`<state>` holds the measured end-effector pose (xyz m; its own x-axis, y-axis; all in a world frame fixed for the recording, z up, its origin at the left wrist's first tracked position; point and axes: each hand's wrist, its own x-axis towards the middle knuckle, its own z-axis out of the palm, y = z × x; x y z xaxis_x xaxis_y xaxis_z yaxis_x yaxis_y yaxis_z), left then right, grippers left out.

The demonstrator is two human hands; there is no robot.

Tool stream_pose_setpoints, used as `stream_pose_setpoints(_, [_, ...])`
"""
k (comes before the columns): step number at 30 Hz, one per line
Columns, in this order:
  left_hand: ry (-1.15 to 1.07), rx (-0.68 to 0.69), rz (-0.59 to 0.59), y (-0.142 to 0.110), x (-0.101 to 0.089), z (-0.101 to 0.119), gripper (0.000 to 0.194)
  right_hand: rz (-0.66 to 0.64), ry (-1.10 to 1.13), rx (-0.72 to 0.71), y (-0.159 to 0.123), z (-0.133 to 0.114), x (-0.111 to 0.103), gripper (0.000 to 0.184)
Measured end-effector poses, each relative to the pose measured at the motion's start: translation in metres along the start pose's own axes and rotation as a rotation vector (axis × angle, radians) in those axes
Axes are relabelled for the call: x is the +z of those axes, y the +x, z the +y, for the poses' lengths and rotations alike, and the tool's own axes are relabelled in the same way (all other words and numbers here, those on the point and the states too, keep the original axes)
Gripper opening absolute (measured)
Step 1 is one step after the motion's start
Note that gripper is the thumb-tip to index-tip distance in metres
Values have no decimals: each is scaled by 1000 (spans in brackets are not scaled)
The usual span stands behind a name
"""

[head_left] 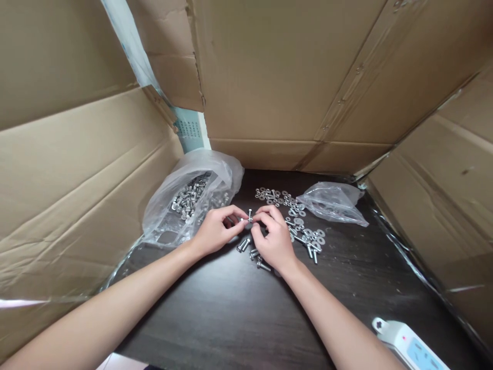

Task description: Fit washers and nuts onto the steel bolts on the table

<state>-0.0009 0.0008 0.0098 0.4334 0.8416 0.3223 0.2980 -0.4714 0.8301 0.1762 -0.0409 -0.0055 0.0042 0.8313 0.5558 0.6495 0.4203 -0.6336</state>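
Note:
A small silver bolt stands upright between the fingertips of both my hands, above the dark table. My left hand pinches it from the left with thumb and forefinger. From the right, my right hand closes thumb and fingers at its lower part. A small ring-like piece seems to sit around the bolt, but the fingertips partly hide it. Just below my hands lie several loose bolts. Washers and nuts are scattered behind my right hand, with more washers and bolts to its right.
An open clear plastic bag holding many bolts stands at the left. A flattened plastic bag lies at the back right. Cardboard walls enclose the dark table. A white power strip sits at the front right.

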Motion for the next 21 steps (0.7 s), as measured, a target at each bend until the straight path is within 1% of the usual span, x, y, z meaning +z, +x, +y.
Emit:
stream_pose_setpoints(4, [8, -1, -1, 0, 0, 2, 12, 6, 32, 11, 0, -1, -1, 20])
stream_pose_setpoints(8, [12, -1, 3, 0, 0, -1, 12, 44, 90, -47, -1, -3, -3, 24])
stream_pose_setpoints(12, [-6, -12, 15, 0, 1, -3, 14, 67, 101, -83, -2, -5, -4, 25])
stream_pose_setpoints(16, [-2, -18, 13, 1, 1, -2, 14, 54, 67, -54, -2, -3, -2, 27])
stream_pose_setpoints(21, [5, -4, 7, 1, 1, -1, 14, 22, 14, -13, -1, 0, 1, 21])
